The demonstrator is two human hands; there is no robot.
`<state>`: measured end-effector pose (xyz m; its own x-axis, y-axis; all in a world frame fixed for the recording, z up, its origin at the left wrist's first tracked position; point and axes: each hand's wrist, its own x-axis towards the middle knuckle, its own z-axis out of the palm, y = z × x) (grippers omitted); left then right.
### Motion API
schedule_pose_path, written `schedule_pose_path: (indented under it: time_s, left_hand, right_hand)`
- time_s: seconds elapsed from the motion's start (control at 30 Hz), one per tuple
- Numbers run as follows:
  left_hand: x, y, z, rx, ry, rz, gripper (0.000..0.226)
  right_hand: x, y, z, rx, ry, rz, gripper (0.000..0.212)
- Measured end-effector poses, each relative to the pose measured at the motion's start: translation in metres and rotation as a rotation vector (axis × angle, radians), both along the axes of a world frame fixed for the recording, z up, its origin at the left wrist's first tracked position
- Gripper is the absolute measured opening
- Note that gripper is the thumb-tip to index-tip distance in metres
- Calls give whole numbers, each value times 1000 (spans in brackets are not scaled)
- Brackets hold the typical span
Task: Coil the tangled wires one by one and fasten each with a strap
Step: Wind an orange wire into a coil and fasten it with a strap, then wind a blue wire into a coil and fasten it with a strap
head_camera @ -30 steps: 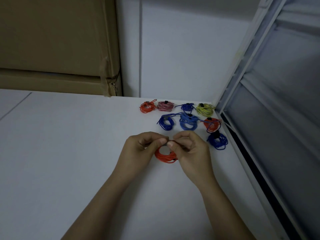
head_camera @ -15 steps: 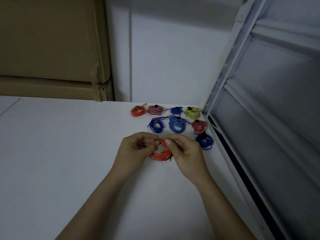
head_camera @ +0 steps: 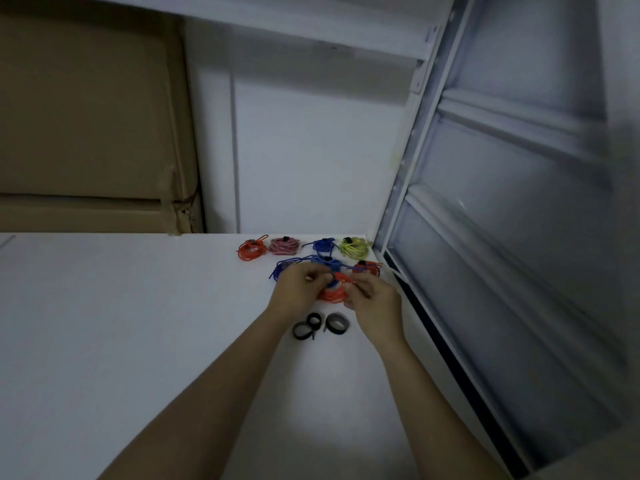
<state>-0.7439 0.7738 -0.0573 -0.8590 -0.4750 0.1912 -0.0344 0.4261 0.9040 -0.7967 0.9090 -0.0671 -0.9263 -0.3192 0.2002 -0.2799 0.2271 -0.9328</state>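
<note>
— What's in the hands?
— Left hand (head_camera: 300,289) and right hand (head_camera: 372,295) both pinch an orange wire coil (head_camera: 334,292).
— Nearer?
— Black straps (head_camera: 320,325) on the white table (head_camera: 138,323).

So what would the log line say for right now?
step: coiling | hands: left hand and right hand hold orange wire coil | spare: black straps on table

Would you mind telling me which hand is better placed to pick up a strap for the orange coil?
Probably the right hand. The loose black straps lie just below it, nearest its wrist, while the left hand grips the orange coil farther away.
</note>
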Motion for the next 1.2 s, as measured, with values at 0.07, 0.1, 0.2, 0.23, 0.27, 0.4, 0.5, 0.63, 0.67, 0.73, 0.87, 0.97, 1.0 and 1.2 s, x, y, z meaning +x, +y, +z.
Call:
schedule_pose_path:
  time_s: [0.07, 0.1, 0.2, 0.23, 0.27, 0.4, 0.5, 0.63, 0.67, 0.73, 0.87, 0.97, 1.0, 1.2]
  left_hand:
    - [-4, -3, -9, -47, -77, -46, 25]
    - [-3, -4, -11, -70, -121, -52, 31]
    - [-2, -8, -16, -24, -179, -106, 35]
    - [-2, -8, -17, -39, -191, -119, 32]
    - [-2, -7, -17, -84, -213, -122, 30]
    - [0, -4, -13, -234, -226, -43, 27]
    - [14, -6, -3, -393, -204, 109, 24]
    - [55, -31, 9, -630, -139, 328, 21]
    - [69, -42, 12, -684, -162, 380, 23]
    - [103, -66, 18, -762, -227, 489, 29]
    - [190, -116, 34, -781, -422, 723, 41]
    - [272, -150, 49, -728, -558, 888, 45]
    - [299, -161, 54, -714, -596, 934, 46]
    - [480, -247, 77, -628, -776, 1098, 54]
  right_hand:
    - [-5, -3, -7, 72, -13, -36, 10]
    - [-7, -4, -9, 118, -8, -42, 10]
    - [-10, -3, -9, 414, 143, -19, 17]
    - [-9, -3, -9, 520, 226, -14, 20]
    - [-9, -2, -8, 579, 294, -18, 23]
    - [-7, 3, -7, 441, 463, -63, 19]
    - [-6, -3, 3, 303, 558, -53, 12]
    - [-4, -35, 20, 254, 624, 71, 18]
    - [-1, -49, 23, 270, 623, 105, 21]
    - [8, -80, 28, 293, 644, 185, 26]
    - [56, -159, 31, 406, 722, 400, 37]
    - [120, -219, 35, 470, 758, 566, 46]
    - [144, -239, 37, 483, 775, 612, 47]
    - [302, -358, 56, 495, 853, 860, 40]
